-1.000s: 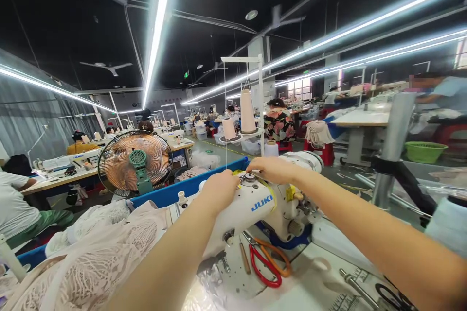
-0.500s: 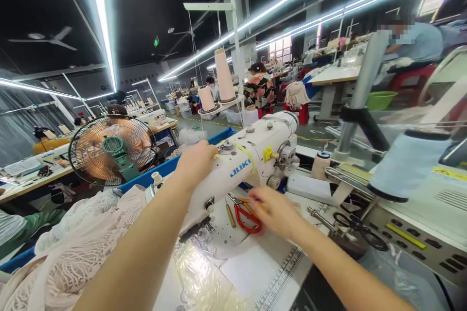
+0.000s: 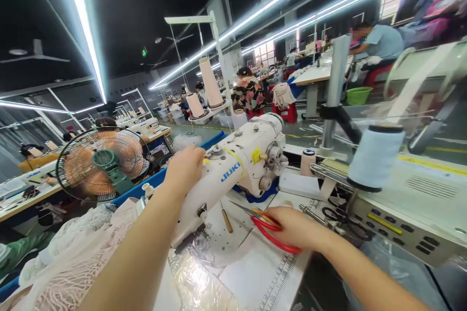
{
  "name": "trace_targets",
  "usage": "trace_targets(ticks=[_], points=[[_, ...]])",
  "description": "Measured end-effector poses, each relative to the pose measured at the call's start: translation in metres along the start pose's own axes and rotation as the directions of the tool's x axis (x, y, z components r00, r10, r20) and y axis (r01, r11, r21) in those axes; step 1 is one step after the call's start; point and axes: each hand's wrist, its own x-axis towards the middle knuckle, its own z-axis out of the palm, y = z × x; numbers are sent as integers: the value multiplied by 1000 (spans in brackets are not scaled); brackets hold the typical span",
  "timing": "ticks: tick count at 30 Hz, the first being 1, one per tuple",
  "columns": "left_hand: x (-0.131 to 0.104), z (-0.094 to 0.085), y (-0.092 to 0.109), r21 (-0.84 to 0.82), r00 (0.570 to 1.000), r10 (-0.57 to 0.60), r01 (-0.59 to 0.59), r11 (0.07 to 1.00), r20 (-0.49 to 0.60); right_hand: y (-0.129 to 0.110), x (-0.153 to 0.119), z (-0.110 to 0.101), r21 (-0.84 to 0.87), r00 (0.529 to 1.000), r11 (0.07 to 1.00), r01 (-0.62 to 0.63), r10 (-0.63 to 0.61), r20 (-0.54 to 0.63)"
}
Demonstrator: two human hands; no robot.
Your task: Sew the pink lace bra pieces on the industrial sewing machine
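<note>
A white sewing machine (image 3: 233,165) marked JUKI stands before me. My left hand (image 3: 185,167) lies against the top of its arm at the far side; most of the fingers are hidden behind the back of the hand. Over the right part of the bed, my right hand (image 3: 292,226) is closed on a pair of red-handled scissors (image 3: 280,244), the blades pointing left toward the machine. Something orange (image 3: 261,213) shows beside the scissors, partly covered by the fingers. A small tool with a wooden handle (image 3: 227,222) rests on the bed below the machine arm.
Pale fabric (image 3: 83,252) is heaped at the left, near a large fan (image 3: 104,160). Thread cones (image 3: 210,82) stand behind the machine. On the right are a blue thread cone (image 3: 377,155), black-handled scissors (image 3: 350,221) and a ribbon-fed device (image 3: 412,209). Other people work farther off.
My right hand has drawn the red-handled scissors right and toward me, away from the wooden-handled tool. The left hand stays at the machine's top. The view has turned slightly right.
</note>
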Motion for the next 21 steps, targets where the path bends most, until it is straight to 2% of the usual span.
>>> trace_targets(ticks=[3,4,5,6,7,8,9,10,13,16,18,21], points=[[-1,-3,3,-6,1000,-26,26,1000,13,8,-28,-13,200,986,975,92,-118,120],[-1,-4,3,-5,1000,-28,28,1000,13,7,-33,-13,329,977,936,127,-176,123],[-2,-4,3,-4,999,-30,30,1000,9,3,-35,-12,512,962,843,164,-253,107],[-2,-4,3,-3,1000,-31,31,1000,6,-3,-34,-10,700,942,689,186,-327,72],[-3,-4,3,-1,1000,-31,31,1000,1,-10,-31,-8,847,920,497,186,-390,27],[-3,-3,3,2,1000,-30,30,1000,-4,-19,-26,-7,939,900,303,160,-435,-13],[-4,-3,3,5,1000,-29,29,1000,-12,-27,-20,-7,973,890,195,123,-456,-22],[-4,-2,3,8,999,-27,27,1000,-20,-36,-13,-9,983,888,158,90,-460,-7],[-6,-1,2,15,999,-18,19,1000,-45,-60,8,-22,990,903,144,8,-425,55],[-7,-1,1,27,998,-1,3,1000,-67,-76,23,-32,993,926,114,-21,-372,62],[-7,-2,0,47,996,12,-8,999,-87,-82,26,-30,995,941,97,-1,-337,34],[-4,-2,-3,76,991,48,-39,996,-126,-82,16,-14,993,955,94,65,-294,-35]])
